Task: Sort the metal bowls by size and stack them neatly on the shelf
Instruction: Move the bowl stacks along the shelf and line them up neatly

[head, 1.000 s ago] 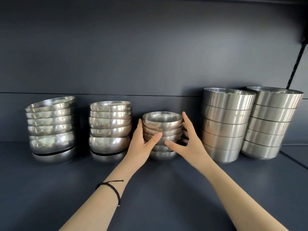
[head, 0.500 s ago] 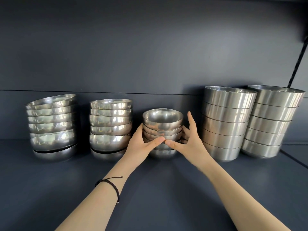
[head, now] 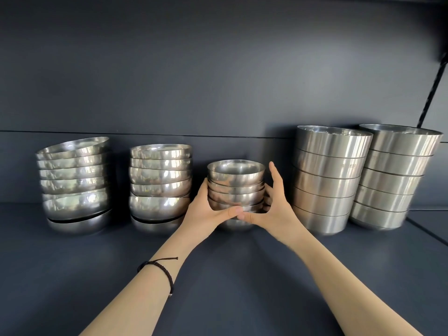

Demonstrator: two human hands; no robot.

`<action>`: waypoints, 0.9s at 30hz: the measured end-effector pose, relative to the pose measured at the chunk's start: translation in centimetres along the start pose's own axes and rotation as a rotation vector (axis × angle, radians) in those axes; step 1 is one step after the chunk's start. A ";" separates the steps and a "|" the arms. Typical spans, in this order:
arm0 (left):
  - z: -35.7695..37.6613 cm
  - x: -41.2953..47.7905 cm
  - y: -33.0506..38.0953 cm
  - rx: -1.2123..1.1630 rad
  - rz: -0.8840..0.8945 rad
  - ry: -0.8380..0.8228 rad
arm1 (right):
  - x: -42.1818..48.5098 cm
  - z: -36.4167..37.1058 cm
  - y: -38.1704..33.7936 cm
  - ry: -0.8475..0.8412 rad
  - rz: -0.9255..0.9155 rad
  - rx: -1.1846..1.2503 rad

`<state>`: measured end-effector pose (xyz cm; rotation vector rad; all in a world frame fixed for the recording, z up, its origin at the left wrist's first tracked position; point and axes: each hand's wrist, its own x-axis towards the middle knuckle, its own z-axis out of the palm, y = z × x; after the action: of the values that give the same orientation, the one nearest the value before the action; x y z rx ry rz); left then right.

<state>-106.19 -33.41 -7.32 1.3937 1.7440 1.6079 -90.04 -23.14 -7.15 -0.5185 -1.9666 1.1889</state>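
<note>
Five stacks on shelf [head: 218, 275]. Far-left rounded stack [head: 75, 183], second rounded stack [head: 160, 185]: left of grip. Left hand [head: 206, 209], right hand [head: 274, 209] curled round small bowl stack [head: 236, 187], thumb tips meeting in front. Straight-sided stack [head: 329, 180], far-right straight-sided stack [head: 392, 175]: right of grip.

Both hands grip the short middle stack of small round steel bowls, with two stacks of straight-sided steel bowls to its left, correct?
Wrong side. The head view shows the two stacks of straight-sided steel bowls to the right of the short middle stack; left hand and right hand do grip it.
</note>
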 end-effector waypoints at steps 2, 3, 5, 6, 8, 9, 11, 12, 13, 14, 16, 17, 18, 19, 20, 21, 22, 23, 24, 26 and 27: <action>0.0 -0.1 0.0 -0.009 -0.002 -0.004 | 0.0 0.0 0.1 -0.001 0.003 0.001; 0.0 -0.1 0.0 -0.012 -0.003 -0.006 | -0.1 0.1 0.1 0.000 0.003 0.004; 0.1 -0.1 0.1 -0.015 0.011 -0.008 | -0.1 0.1 0.1 0.005 0.004 0.001; 0.1 -0.2 0.2 -0.021 0.016 -0.008 | -0.1 0.1 0.1 0.006 0.004 -0.004; 0.0 -0.2 0.2 -0.018 0.018 -0.009 | -0.1 0.0 0.1 0.001 0.003 -0.015; 0.0 -0.1 0.2 -0.008 0.022 -0.011 | -0.2 -0.1 0.0 -0.004 0.005 -0.019; 0.1 0.0 0.1 0.003 0.020 -0.012 | -0.3 -0.1 -0.5 -0.013 0.006 -0.021; 0.1 0.0 0.3 -0.005 0.013 0.001 | -0.4 -0.1 -0.8 -0.005 -0.002 -0.027; 0.1 0.0 0.6 -0.031 0.008 0.028 | -0.5 0.0 -1.2 0.017 -0.015 -0.045; 0.1 -0.2 0.9 -0.066 0.010 0.059 | -0.6 0.1 -1.4 0.049 -0.033 -0.074; 0.3 -0.2 1.3 -0.106 0.053 0.106 | -0.7 0.1 -1.7 0.114 -0.081 -0.141; 0.4 -0.3 1.4 -0.093 0.072 0.114 | -0.8 0.1 -1.8 0.136 -0.106 -0.170; 0.6 -0.3 1.5 -0.062 0.080 0.118 | -0.8 0.1 -1.9 0.147 -0.124 -0.194; 0.7 -0.3 1.5 -0.028 0.085 0.124 | -0.8 0.2 -1.9 0.151 -0.133 -0.212; 0.8 -0.2 1.5 -0.010 0.086 0.135 | -0.8 0.2 -1.8 0.150 -0.135 -0.222; 0.9 -0.1 1.4 -0.005 0.088 0.153 | -0.8 0.3 -1.8 0.146 -0.132 -0.224; 1.0 0.1 1.4 -0.008 0.095 0.170 | -0.7 0.3 -1.7 0.141 -0.128 -0.220; 1.0 0.2 1.3 -0.015 0.102 0.185 | -0.7 0.3 -1.6 0.139 -0.122 -0.217; 1.1 0.3 1.4 -0.024 0.110 0.194 | -0.6 0.3 -1.5 0.141 -0.118 -0.217; 1.2 0.4 1.3 -0.039 0.114 0.205 | -0.6 0.3 -1.5 0.144 -0.112 -0.223; 1.2 0.4 1.3 -0.046 0.113 0.206 | -0.5 0.3 -1.6 0.143 -0.111 -0.224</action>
<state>-104.88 -32.62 -6.34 1.3691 1.7546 1.8997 -89.83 -24.42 -6.04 -0.5830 -1.9873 0.8450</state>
